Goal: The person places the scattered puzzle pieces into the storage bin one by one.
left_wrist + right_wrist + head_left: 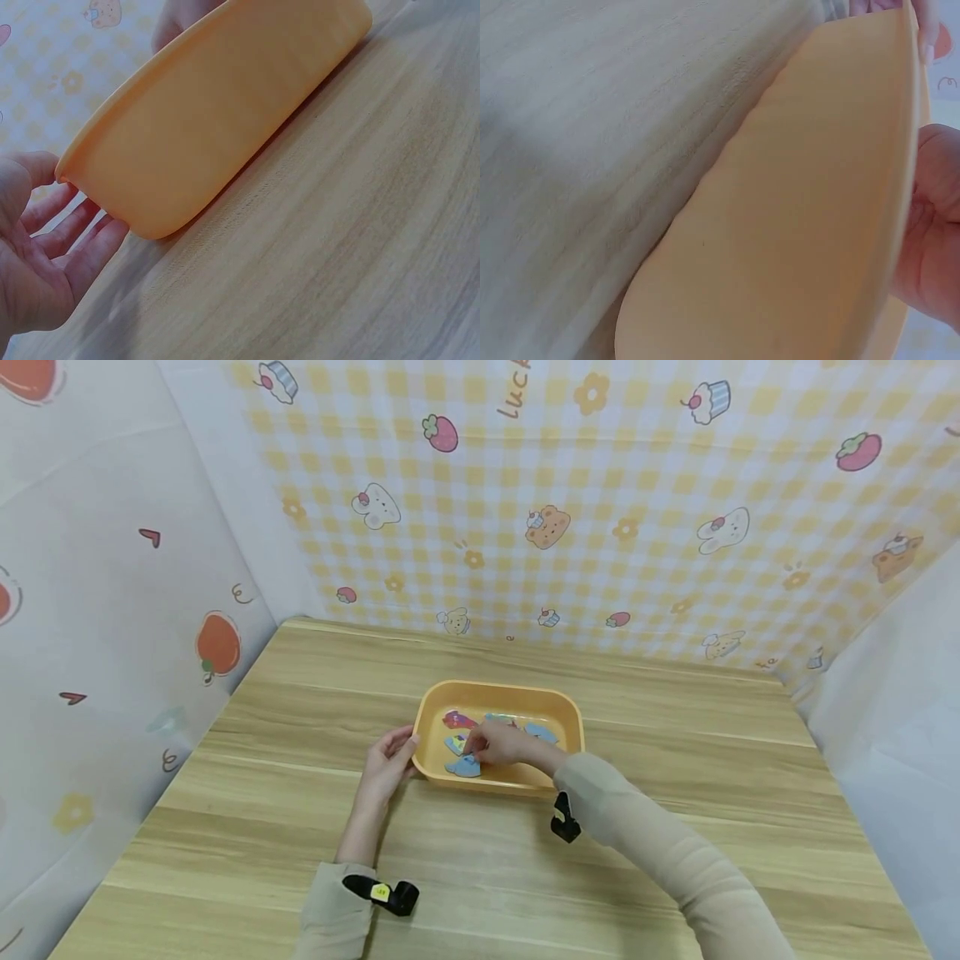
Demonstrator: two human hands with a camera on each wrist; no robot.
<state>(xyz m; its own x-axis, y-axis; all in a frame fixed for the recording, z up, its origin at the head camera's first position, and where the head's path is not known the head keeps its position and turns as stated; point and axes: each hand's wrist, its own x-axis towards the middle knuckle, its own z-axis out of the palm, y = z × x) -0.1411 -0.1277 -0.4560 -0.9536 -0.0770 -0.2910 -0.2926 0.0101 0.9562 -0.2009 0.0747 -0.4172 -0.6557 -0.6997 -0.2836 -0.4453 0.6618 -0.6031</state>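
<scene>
In the head view a yellow plastic tray (495,695) stands on the wooden table. My left hand (390,762) grips its left end, thumb at the rim and fingers against the outer wall, as the left wrist view shows. My right hand (498,743) reaches inside the tray and pinches a flat light-blue piece (465,767) near its front left. A blue-and-yellow piece (455,744) and a red-purple piece (458,720) lie just behind it. Another blue piece (542,732) lies toward the right end. In the right wrist view the tray wall hides my right fingertips.
The wood-grain table (675,752) extends around the tray on all sides. A yellow-checked printed cloth (480,527) hangs behind the table, and a white printed sheet (112,610) hangs at the left. Each wrist bears a black camera mount (390,893).
</scene>
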